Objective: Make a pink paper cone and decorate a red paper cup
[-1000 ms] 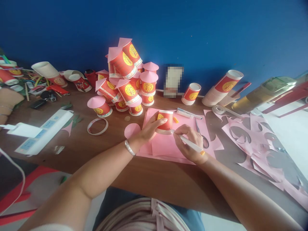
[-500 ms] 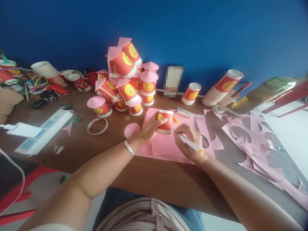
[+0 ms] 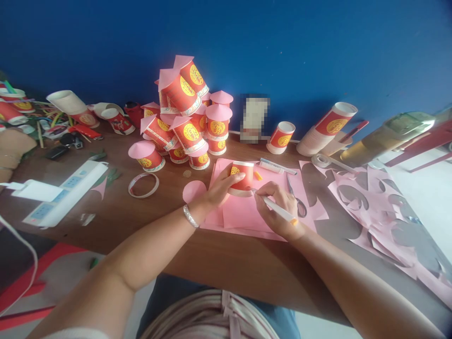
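My left hand (image 3: 223, 186) is closed around a red paper cup (image 3: 246, 178) with a yellow emblem and a pale lower rim. A white marker (image 3: 278, 208) with an orange end is pinched in my right hand (image 3: 277, 205), its tip at the cup's lower right side. Beneath both hands lie sheets of pink paper (image 3: 240, 216). On these sheets are a small orange cap (image 3: 258, 175), two pens (image 3: 273, 166) and scissors (image 3: 299, 202), partly covered by my right hand. Beside my left wrist is a pink paper disc (image 3: 194, 192).
Left of centre, red cups with pink cone roofs (image 3: 183, 92) are piled up. A tape ring (image 3: 143, 185) and a power strip (image 3: 67, 193) lie at left. To the right are stacked cups (image 3: 325, 129), a bottle (image 3: 388, 134) and pink paper scraps (image 3: 381, 221).
The marker's tip has shifted very slightly along the cup's lower edge. My left hand and the cup stay practically where they were.
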Action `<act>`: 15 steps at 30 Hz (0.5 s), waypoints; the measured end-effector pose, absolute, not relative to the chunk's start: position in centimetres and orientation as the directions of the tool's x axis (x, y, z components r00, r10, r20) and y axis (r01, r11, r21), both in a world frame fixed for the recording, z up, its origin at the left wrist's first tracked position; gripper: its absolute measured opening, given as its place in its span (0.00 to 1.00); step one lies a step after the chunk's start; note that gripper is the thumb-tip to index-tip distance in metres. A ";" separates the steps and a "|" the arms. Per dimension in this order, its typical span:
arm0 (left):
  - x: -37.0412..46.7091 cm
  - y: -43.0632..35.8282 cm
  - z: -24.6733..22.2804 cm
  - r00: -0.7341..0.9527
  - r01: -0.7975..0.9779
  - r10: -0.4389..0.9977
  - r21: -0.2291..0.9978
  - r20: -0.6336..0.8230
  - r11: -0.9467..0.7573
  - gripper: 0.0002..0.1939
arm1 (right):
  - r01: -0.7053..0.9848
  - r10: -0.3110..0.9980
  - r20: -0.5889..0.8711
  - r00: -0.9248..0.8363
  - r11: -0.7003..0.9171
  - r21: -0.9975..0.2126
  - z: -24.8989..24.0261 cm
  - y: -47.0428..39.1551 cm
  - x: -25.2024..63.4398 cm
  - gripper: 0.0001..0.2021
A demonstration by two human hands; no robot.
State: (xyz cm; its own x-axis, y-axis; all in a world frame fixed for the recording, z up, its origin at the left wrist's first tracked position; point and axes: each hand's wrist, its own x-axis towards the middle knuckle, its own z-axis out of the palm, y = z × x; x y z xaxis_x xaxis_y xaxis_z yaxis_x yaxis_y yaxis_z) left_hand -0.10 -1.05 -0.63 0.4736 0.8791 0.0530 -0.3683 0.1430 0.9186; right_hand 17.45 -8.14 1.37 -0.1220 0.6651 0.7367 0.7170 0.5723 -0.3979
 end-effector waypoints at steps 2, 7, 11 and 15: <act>-0.1 -1.0 -0.7 0.469 -0.361 0.882 0.923 0.056 0.133 0.14 | 0.714 0.669 0.733 -0.125 0.574 -0.402 1.3 -8.2 17.4 0.05; -0.1 -1.1 -0.5 0.459 -0.352 0.886 0.928 0.060 0.120 0.13 | 0.698 0.681 0.719 -0.141 0.583 -0.416 1.8 -8.5 17.3 0.06; -0.2 -1.1 -0.3 0.458 -0.337 0.888 0.934 0.050 0.121 0.13 | 0.632 0.671 0.713 -0.204 0.646 -0.428 2.4 -8.8 17.4 0.05; -0.1 -1.2 -0.1 0.460 -0.336 0.887 0.933 0.044 0.128 0.13 | 0.615 0.657 0.722 -0.218 0.667 -0.421 2.5 -8.7 17.6 0.05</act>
State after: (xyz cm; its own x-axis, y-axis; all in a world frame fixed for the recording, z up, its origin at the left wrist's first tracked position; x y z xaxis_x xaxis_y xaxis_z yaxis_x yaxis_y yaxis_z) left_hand -0.09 -1.19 -0.08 0.4600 0.8868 0.0443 -0.3357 0.1275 0.9333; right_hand 17.56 -8.73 2.48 -0.2182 0.6569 0.7217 0.6149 0.6668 -0.4211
